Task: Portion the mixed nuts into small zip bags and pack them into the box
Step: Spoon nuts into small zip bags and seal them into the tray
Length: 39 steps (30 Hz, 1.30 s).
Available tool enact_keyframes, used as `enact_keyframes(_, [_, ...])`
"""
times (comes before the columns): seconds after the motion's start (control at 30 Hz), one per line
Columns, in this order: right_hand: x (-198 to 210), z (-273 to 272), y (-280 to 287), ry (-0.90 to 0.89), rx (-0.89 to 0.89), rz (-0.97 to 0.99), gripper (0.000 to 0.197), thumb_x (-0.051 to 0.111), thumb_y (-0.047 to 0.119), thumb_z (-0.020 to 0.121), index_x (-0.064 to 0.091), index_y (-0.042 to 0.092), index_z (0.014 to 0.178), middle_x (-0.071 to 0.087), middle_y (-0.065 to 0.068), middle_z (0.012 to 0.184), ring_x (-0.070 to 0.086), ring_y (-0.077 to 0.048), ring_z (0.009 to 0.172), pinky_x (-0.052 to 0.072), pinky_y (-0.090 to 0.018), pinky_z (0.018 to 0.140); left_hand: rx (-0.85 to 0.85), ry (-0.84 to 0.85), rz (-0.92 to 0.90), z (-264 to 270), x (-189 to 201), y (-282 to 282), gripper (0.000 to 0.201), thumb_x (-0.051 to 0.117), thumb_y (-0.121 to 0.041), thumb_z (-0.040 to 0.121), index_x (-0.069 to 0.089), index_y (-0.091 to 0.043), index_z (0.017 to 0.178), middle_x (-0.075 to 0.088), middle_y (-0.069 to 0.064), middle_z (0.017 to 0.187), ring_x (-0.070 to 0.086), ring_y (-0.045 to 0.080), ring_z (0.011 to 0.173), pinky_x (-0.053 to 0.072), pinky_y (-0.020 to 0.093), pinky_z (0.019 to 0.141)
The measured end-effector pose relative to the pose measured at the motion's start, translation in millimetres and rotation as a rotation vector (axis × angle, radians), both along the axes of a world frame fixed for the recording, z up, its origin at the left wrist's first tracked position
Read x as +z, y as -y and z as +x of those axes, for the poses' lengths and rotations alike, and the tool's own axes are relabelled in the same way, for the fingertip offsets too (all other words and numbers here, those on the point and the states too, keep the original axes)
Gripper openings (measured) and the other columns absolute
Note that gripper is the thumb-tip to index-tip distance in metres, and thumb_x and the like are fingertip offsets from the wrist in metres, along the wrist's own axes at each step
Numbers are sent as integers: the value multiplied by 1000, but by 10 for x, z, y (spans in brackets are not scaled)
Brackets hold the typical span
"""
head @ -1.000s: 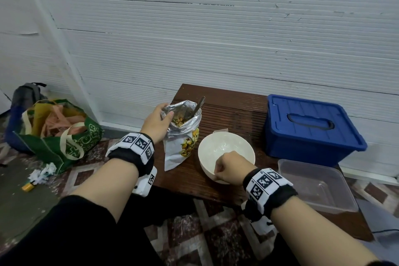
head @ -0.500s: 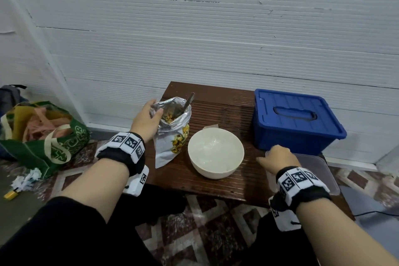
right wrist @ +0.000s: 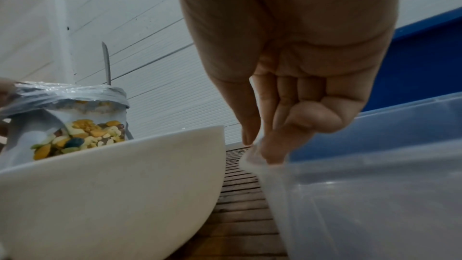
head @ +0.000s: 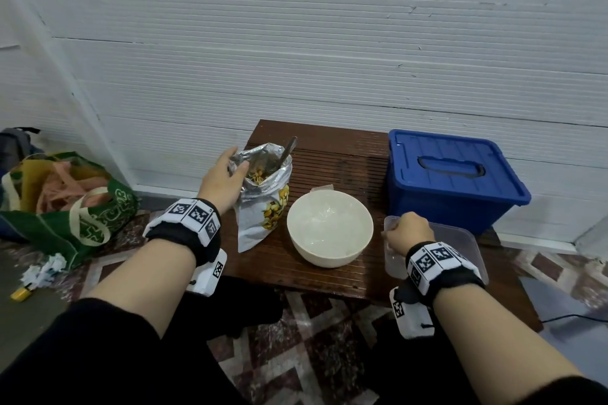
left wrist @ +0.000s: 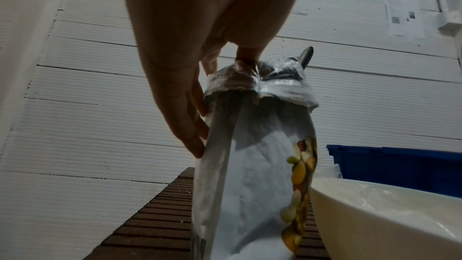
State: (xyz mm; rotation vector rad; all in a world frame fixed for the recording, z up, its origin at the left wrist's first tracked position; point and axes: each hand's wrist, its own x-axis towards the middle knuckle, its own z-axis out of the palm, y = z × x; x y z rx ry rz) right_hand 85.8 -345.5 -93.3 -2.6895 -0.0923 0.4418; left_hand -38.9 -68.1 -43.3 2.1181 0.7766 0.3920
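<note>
A silver foil bag of mixed nuts [head: 263, 204] [left wrist: 250, 165] [right wrist: 67, 122] stands open at the left of the small wooden table [head: 345, 158], with a metal spoon [head: 290, 149] [left wrist: 307, 56] sticking out of it. My left hand [head: 238, 159] [left wrist: 220, 78] pinches the bag's folded rim, thumb over the opening. A white bowl [head: 329, 260] [right wrist: 112, 185] sits beside the bag with something clear and glossy inside. My right hand [head: 391, 228] [right wrist: 260, 145] pinches the near left corner of a clear plastic container [head: 467, 240] [right wrist: 375, 185]. A blue lidded box [head: 450, 174] stands behind it.
A small clear bag [head: 324, 188] peeks out behind the bowl. The white panelled wall runs close behind the table. On the floor at left sit a green tote bag [head: 65, 207], crumpled paper [head: 46, 270] and a grey backpack [head: 16, 145].
My right hand left the bowl's near rim, moved right and took hold of the clear container's corner. My left hand stayed on the nut bag's rim.
</note>
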Motion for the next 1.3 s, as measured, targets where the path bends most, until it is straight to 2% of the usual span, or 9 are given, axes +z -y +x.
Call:
enact_keyframes(0.13, [115, 14, -72, 168, 38, 91, 22, 57, 24, 92, 66, 10, 105, 65, -12, 107, 61, -30, 100, 47, -33, 82, 2, 12, -8, -3, 3, -4, 51, 43, -30, 102, 29, -22, 150, 37, 9, 151, 39, 27, 135, 33, 33, 106])
enact_keyframes(0.23, [188, 2, -242, 211, 301, 224, 24, 65, 28, 88, 68, 23, 110, 64, 0, 101, 59, -19, 100, 46, -30, 85, 10, 24, -11, 2, -1, -6, 51, 43, -30, 102, 30, -22, 150, 37, 8, 151, 40, 26, 135, 32, 31, 105])
enact_keyframes(0.37, [160, -51, -529, 117, 744, 25, 48, 73, 50, 75, 60, 43, 121, 59, 9, 117, 44, -20, 117, 36, -40, 102, 11, 36, -23, 6, -11, -14, 50, 44, -29, 102, 30, -22, 150, 38, 7, 151, 41, 25, 134, 32, 26, 99])
enact_keyframes(0.47, [45, -88, -685, 99, 881, -133, 63, 73, 57, 71, 51, 46, 130, 55, 8, 129, 39, -22, 124, 30, -40, 107, 12, 35, -22, 3, -7, -24, 50, 44, -29, 102, 30, -22, 150, 38, 7, 151, 41, 24, 134, 31, 24, 96])
enact_keyframes(0.67, [-71, -141, -743, 165, 860, -106, 41, 66, 40, 86, 58, 33, 126, 66, 9, 109, 44, -18, 114, 35, -32, 99, 10, 32, -28, 0, 2, -26, 50, 44, -30, 102, 31, -23, 149, 39, 8, 150, 41, 25, 134, 30, 22, 92])
enact_keyframes(0.8, [-100, -160, -738, 248, 850, -55, 17, 58, 31, 92, 70, 28, 104, 69, 5, 104, 51, -19, 109, 39, -31, 96, 3, 15, -24, -9, 10, -25, 50, 44, -31, 102, 30, -23, 149, 38, 8, 151, 40, 26, 135, 32, 28, 101])
enact_keyframes(0.97, [-13, -128, -736, 295, 777, 8, 17, 53, 30, 94, 70, 26, 99, 70, 5, 99, 56, -18, 104, 45, -33, 91, 3, 17, -29, -24, 34, -19, 51, 44, -31, 101, 30, -24, 149, 38, 10, 151, 40, 27, 135, 33, 28, 100])
enact_keyframes(1.13, [226, -26, -690, 75, 593, 282, 18, 49, 21, 97, 59, 28, 84, 66, 4, 101, 53, -18, 108, 44, -39, 97, 1, 27, -5, -9, 31, -19, 50, 44, -30, 102, 31, -19, 149, 38, 8, 151, 38, 24, 136, 31, 26, 101])
enact_keyframes(1.3, [456, -64, -679, 59, 471, 629, 16, 52, 16, 96, 60, 23, 84, 64, 5, 89, 52, -3, 77, 38, -19, 67, 63, 71, 79, 60, 17, -32, 56, 51, -36, 97, 36, -10, 144, 41, 9, 147, 36, 23, 136, 28, 39, 114])
